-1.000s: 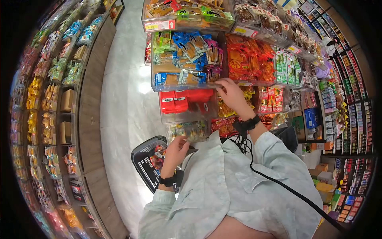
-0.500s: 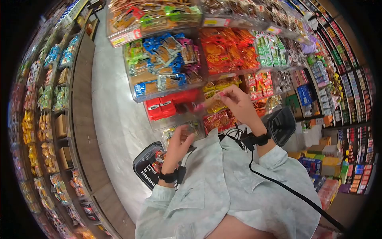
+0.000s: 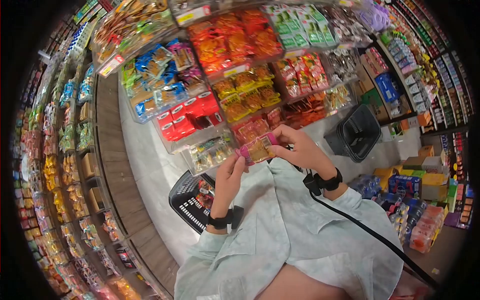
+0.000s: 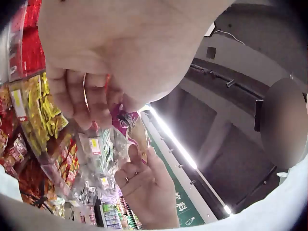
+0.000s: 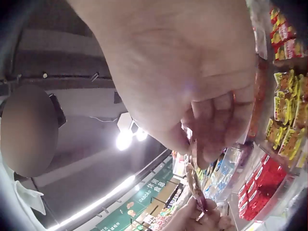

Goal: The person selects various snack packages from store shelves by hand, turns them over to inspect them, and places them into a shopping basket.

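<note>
A small snack packet (image 3: 258,150), pink-purple at its ends with a see-through middle showing something brown, is held up in front of the shirt. My left hand (image 3: 229,176) pinches its left end between thumb and fingers. At the other end, my right hand (image 3: 303,150) pinches the upper right corner. The right wrist view catches the packet (image 5: 194,180) nearly edge-on between both hands. In the left wrist view the left hand's curled fingers hide part of the packet (image 4: 138,131).
Stepped bins ahead hold red packets (image 3: 187,117), yellow packets (image 3: 246,95) and orange-red packets (image 3: 235,40). A black basket (image 3: 187,200) with snacks stands by the left arm; another basket (image 3: 354,134) stands at right. A black cable (image 3: 360,222) crosses the shirt. Shelves (image 3: 70,165) line the left.
My right hand has brought the packet from the bins back towards my body, and the left hand has taken its other end. The view has turned to the right.
</note>
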Tool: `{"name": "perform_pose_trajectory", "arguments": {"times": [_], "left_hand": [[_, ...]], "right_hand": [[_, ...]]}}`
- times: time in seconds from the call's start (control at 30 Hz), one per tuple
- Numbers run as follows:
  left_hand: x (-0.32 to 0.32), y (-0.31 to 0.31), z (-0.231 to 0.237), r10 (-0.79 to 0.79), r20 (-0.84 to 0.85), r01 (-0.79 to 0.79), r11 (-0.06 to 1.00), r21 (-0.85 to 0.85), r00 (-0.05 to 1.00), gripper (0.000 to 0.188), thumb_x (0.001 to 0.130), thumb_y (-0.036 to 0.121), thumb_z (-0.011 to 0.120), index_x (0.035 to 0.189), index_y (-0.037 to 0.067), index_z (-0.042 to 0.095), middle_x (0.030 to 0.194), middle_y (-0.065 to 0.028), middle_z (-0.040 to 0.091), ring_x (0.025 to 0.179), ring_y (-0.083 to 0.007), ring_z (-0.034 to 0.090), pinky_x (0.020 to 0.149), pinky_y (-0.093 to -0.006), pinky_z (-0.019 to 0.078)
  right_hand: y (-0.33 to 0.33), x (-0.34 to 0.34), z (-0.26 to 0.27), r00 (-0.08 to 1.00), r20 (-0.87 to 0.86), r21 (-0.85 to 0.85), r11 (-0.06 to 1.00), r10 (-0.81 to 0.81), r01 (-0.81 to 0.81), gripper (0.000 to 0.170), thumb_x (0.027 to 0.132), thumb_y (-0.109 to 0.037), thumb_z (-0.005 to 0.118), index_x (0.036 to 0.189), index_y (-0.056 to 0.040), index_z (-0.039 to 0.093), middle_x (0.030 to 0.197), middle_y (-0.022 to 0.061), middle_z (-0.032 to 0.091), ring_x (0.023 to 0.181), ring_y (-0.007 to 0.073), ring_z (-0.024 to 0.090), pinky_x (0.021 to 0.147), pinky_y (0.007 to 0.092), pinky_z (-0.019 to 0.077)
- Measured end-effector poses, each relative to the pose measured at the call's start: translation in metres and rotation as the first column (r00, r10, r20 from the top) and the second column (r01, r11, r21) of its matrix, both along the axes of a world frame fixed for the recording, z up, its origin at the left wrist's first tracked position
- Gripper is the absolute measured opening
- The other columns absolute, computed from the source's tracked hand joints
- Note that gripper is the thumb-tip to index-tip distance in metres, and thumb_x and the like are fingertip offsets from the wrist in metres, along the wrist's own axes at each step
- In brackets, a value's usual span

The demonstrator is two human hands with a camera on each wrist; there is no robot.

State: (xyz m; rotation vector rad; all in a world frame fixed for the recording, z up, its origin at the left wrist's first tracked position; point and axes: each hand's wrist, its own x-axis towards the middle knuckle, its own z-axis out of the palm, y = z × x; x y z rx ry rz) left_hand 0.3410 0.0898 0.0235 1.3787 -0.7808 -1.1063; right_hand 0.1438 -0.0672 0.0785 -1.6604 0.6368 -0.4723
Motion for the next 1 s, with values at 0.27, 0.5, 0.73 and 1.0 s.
{"name": "perform_pose_trajectory", "arguments": {"times": [0.27,0.5,0.73,1.0], "left_hand": [[-0.117,0.029,-0.002,-0.033,0.116,0.005,0.971,0.238,0.993,0.027,0.112,0.02,0.058,0.092,0.001,0.06,0.081,0.0021,0.057,0.076,-0.0049,0.052,0.069,-0.0231,0.0427],[-0.18,0.066,0.005,0.012,0.214,-0.068,0.964,0.256,0.977,0.025,0.11,0.019,0.06,0.093,0.0,0.061,0.075,-0.0009,0.057,0.071,-0.0083,0.052,0.066,-0.0272,0.0435],[-0.206,0.094,0.0,0.145,0.215,-0.19,0.961,0.202,0.966,0.02,0.108,0.015,0.062,0.096,-0.001,0.061,0.08,-0.0044,0.064,0.077,-0.0099,0.06,0.074,-0.0282,0.0493],[-0.229,0.149,0.012,0.286,0.285,-0.322,0.943,0.086,0.915,0.013,0.103,0.008,0.069,0.105,-0.001,0.06,0.094,-0.009,0.072,0.089,-0.0154,0.07,0.086,-0.0313,0.0542]], "right_hand": [[0.017,-0.124,-0.036,0.994,-0.104,0.169,0.985,0.038,-0.02,0.022,0.099,-0.011,0.074,0.115,-0.001,0.063,0.1,0.0059,0.075,0.095,0.0106,0.069,0.085,0.0299,0.0542],[0.05,-0.168,-0.079,0.984,-0.106,0.282,0.953,0.142,-0.107,0.023,0.101,-0.01,0.071,0.12,-0.0014,0.061,0.103,0.0048,0.074,0.099,0.0115,0.07,0.092,0.0319,0.0557],[0.059,-0.168,-0.076,0.979,-0.056,0.341,0.925,0.198,-0.168,0.026,0.101,-0.009,0.071,0.123,-0.0017,0.061,0.115,0.0044,0.072,0.105,0.0114,0.069,0.092,0.0306,0.0557],[0.097,-0.162,-0.05,0.932,-0.03,0.224,0.911,0.361,-0.346,0.036,0.098,-0.01,0.076,0.129,-0.0017,0.059,0.12,0.0053,0.071,0.111,0.013,0.068,0.097,0.0324,0.0546]]}}
